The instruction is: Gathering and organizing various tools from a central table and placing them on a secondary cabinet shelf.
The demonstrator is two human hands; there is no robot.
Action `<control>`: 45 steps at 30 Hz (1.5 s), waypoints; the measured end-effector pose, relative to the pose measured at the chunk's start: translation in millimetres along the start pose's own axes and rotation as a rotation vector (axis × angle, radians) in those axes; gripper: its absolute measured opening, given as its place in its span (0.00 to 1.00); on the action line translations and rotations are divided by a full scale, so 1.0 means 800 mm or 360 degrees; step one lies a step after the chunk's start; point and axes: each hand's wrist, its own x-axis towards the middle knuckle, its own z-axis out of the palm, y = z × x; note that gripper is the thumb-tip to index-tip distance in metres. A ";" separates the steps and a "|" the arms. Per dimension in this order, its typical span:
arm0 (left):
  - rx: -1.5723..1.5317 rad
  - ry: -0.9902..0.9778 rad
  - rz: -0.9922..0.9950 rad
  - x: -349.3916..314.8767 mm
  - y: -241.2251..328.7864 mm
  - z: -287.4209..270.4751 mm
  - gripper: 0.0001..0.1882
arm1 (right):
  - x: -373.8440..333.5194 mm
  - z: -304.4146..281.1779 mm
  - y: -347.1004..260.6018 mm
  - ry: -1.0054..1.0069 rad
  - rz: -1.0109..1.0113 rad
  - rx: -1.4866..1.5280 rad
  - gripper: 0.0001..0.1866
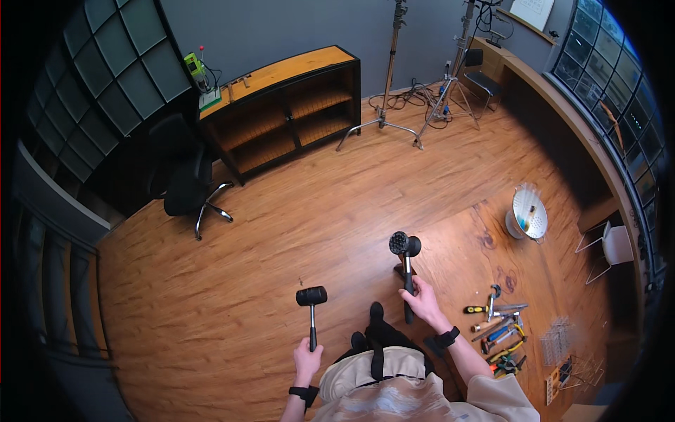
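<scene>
My left hand [307, 363] is closed around the handle of a black rubber mallet [311, 296], held upright over the wooden floor with its head at the top. My right hand [422, 301] grips the black handle of a meat tenderizer [399, 243], raised near the table's left corner. One face of its round head is studded and turned toward the far side. Neither tool touches anything but the hand holding it. Nearest to my right hand is the wooden table [457, 253], its surface lying to the right.
On the table lie a heap of hand tools [500, 330], a white colander [529, 211] with things inside, and wire racks [559, 344]. Farther off stand an office chair [186, 186], a low wooden cabinet [288, 105], metal light stands [383, 116] with floor cables, and a white chair [616, 245].
</scene>
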 end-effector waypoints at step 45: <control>-0.0092 -0.0261 0.0365 1.093 0.415 -0.127 0.12 | 0.945 0.243 -0.311 -0.0099 0.0225 -0.0341 0.15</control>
